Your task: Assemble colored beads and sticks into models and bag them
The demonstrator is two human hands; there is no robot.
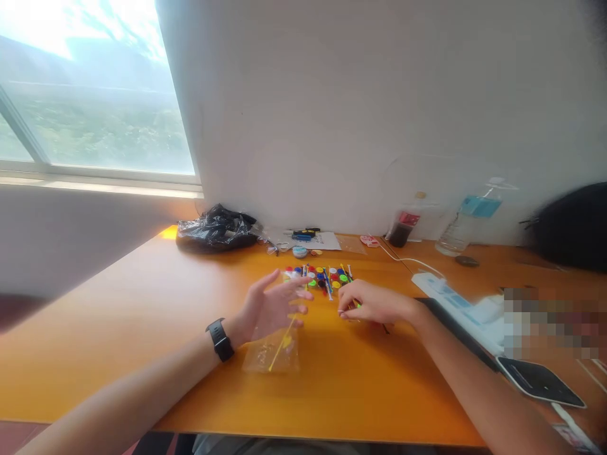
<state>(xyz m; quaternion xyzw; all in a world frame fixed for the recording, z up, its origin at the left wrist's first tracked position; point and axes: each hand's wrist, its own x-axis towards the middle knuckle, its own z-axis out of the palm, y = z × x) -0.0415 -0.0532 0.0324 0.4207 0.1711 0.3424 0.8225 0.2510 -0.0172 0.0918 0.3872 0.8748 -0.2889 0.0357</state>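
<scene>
My left hand (272, 309) is open, palm turned inward and fingers spread. Just below it, a clear plastic bag (260, 360) with a yellow stick (279, 354) and a small yellow round piece in it rests near the table's front; whether the hand touches the bag I cannot tell. My right hand (363, 302) is closed, its thumb and fingers pinched together. A bit of white, a spot of green and a dark thin end show around it, but what it grips is mostly hidden. Beyond both hands lie several coloured round pieces (320, 270) with thin coloured sticks (327, 284) among them.
At the back of the table (142, 316) lie a black plastic bag (215, 230), tools (303, 235) and a round tin (300, 252). A dark drink bottle (402, 232) and a water bottle (467, 221) stand back right. A power strip (455, 306) and a phone (540, 381) lie right.
</scene>
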